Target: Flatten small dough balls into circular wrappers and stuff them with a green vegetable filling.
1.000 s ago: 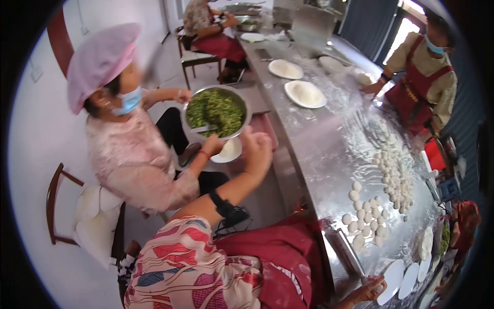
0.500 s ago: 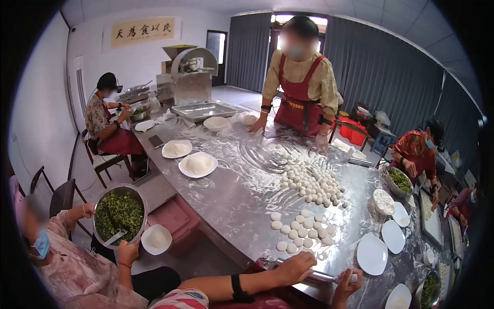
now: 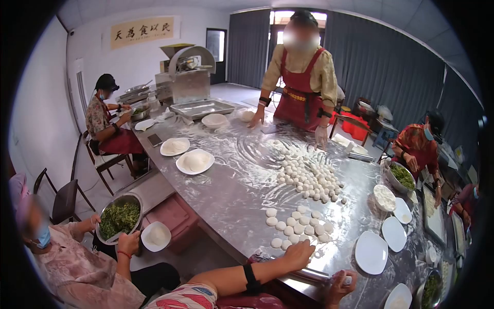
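Fingers bent and pressed together, my left hand [image 3: 300,256] is at the near edge of the flattened dough discs [image 3: 299,228]; what its fingertips hold, if anything, is hidden. A black band circles that wrist. To its right, at the table's near edge, my right hand [image 3: 340,287] is closed around the end of a metal rolling pin [image 3: 315,274]. The pin lies partly behind my left hand. Farther up the table is a pile of small round dough pieces [image 3: 311,177].
A person [image 3: 302,77] in a red apron leans on the floured steel table [image 3: 221,198]. At left a seated person holds a bowl of chopped greens [image 3: 119,219]. Plates of flour [image 3: 195,161] stand on the table's left, empty white plates [image 3: 371,252] at right.
My left hand has moved slightly up, off the rolling pin toward the dough discs. My right hand and the pin have shifted a little left and down. The seated person's greens bowl has tilted.
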Available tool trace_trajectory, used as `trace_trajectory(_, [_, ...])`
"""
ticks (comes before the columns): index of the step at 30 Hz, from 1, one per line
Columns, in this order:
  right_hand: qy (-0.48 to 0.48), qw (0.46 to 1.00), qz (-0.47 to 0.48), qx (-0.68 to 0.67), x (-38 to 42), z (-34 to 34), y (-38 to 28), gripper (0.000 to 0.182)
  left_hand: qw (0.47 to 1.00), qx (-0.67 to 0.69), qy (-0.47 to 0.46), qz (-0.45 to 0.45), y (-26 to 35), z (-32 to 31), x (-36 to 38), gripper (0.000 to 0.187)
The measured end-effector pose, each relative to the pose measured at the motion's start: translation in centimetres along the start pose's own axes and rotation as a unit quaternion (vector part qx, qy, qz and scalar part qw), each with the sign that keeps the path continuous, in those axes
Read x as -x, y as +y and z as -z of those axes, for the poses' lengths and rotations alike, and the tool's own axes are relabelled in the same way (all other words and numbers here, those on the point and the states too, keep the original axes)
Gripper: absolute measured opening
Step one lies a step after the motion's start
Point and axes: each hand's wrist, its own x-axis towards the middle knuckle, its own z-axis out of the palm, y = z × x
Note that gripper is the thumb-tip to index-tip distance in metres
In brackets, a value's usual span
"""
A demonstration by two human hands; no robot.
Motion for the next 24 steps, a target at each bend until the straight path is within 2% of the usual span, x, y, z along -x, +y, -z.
trace_trajectory(5, [-0.005, 1.000, 0.030, -0.002, 0.0, 0.0, 0.1, 0.021, 0.999, -0.045, 0.019, -0.007, -0.7, 0.0, -0.8, 0.027])
trace_trajectory(7, [-0.007, 1.000, 0.009, -0.010, 0.2, 0.2, 0.4, 0.022, 0.998, -0.056, 0.028, 0.008, -0.8, 0.5, -0.9, 0.027])
trace_trajectory(10, [-0.016, 1.000, 0.012, -0.003, 0.1, 0.3, -0.1, 0.021, 0.995, -0.084, -0.016, 0.056, -0.5, 1.9, -0.7, 0.041])
trace_trajectory(14, [-0.007, 0.999, -0.027, -0.025, 0.0, 0.0, -0.6, 0.023, 0.995, -0.090, 0.015, 0.047, -1.1, 1.8, -0.6, 0.040])
trace_trajectory(24, [-0.001, 0.999, -0.020, -0.035, 0.0, 0.0, 0.1, 0.018, 0.990, -0.135, 0.035, 0.014, -2.1, 0.6, -1.1, 0.030])
